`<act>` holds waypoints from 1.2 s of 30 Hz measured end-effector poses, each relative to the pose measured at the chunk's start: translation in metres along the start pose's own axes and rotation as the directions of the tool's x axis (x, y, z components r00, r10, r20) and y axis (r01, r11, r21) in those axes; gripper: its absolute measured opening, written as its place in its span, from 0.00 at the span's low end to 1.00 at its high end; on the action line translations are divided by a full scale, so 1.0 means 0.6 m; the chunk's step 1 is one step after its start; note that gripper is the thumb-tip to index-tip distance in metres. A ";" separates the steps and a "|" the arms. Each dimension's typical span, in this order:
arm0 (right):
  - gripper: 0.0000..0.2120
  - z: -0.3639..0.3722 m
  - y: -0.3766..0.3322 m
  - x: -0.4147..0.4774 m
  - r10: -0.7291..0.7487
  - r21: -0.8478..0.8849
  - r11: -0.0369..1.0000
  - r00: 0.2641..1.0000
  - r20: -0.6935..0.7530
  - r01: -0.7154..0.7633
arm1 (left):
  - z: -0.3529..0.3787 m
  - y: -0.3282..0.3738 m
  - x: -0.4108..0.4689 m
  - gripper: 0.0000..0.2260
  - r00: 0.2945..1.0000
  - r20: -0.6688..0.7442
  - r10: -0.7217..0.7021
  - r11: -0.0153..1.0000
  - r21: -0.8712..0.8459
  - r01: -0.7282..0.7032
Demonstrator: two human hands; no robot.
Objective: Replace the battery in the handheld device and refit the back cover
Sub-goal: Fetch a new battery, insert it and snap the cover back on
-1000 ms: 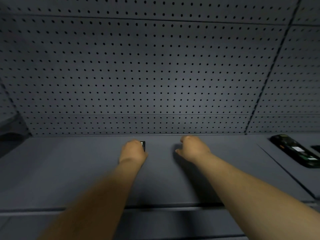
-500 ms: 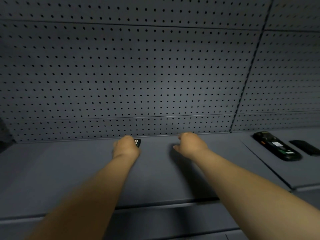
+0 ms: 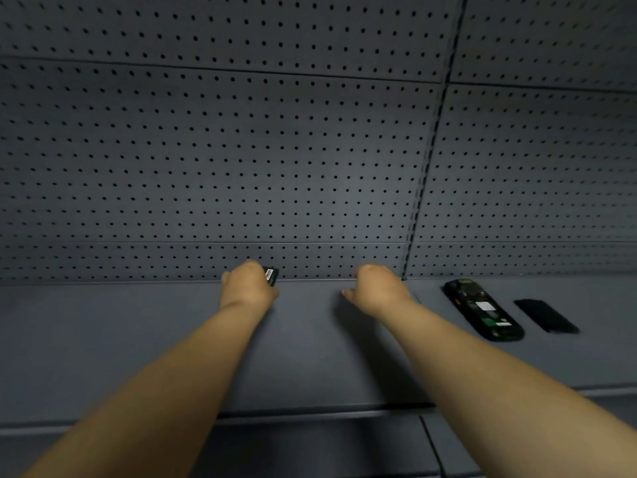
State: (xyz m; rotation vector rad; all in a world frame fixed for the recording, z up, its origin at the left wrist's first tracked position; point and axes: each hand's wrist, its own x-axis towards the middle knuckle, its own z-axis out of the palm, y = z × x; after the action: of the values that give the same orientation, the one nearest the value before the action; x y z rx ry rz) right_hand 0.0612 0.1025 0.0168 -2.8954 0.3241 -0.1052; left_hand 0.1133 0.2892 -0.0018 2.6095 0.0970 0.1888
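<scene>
My left hand is closed around a small black battery, whose labelled end sticks out to the right of my fingers, near the back of the shelf. My right hand hovers to the right of it with fingers curled and nothing visible in it. Further right the black handheld device lies face down with its battery bay uncovered, showing green board and a white label. The black back cover lies flat just right of the device.
A grey shelf surface carries everything. A grey pegboard wall rises directly behind the hands. A vertical seam divides the wall panels. The shelf's front edge runs below my forearms.
The view has swung right, so the device and the cover now show fully. Both hands sit slightly higher, near the wall; the left still holds the battery.
</scene>
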 end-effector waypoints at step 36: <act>0.20 -0.079 0.277 -0.051 0.003 0.097 0.995 1.000 -0.003 -0.002 | 0.103 0.258 -0.167 0.18 0.995 -0.060 0.083 0.996 -0.035 -0.086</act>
State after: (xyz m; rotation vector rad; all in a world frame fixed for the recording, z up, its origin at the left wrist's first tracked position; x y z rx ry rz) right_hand -0.0078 -0.0589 0.0232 -2.7994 0.3142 -0.1220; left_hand 0.0288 0.1145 0.0113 2.5725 0.0033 0.2941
